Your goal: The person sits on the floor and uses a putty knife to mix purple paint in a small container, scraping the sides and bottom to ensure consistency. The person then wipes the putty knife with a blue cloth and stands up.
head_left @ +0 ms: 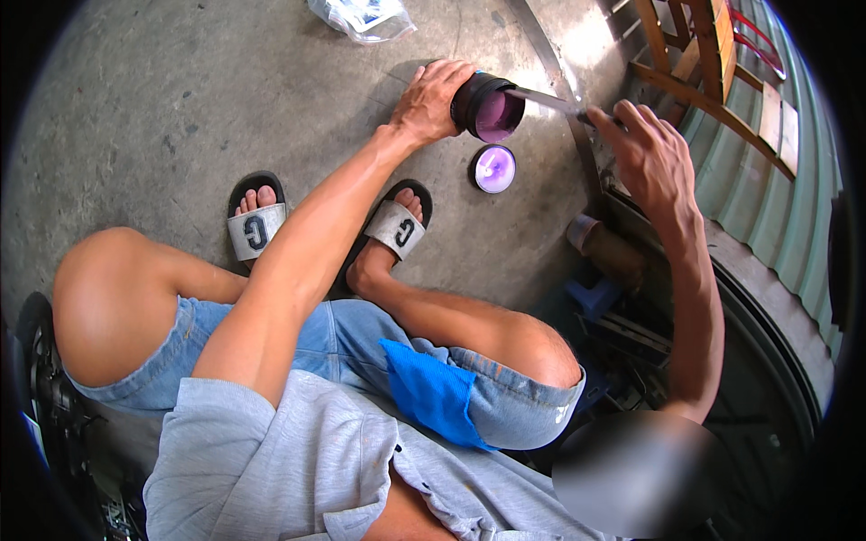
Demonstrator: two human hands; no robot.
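My left hand (pixel 431 101) is wrapped round a black jar (pixel 467 106), tipped so that its mouth faces right and toward me. Purple paste (pixel 496 117) coats the inside. Between the fingers of my right hand (pixel 648 153) is the dark handle of a flat-bladed tool (pixel 546 99); its pale, narrow blade points left, and the tip reaches the upper rim of the jar's mouth. Just below the jar, a round lid (pixel 494 169) lies on the floor with its inner side up, smeared with purple.
A clear plastic bag (pixel 365 18) lies at the far edge of the concrete floor (pixel 180 117). Wooden furniture (pixel 713 54) stands at the upper right by a corrugated wall (pixel 749 198). A blue cloth (pixel 433 397) rests on my thigh. Dark clutter (pixel 622 334) fills the area under my right arm.
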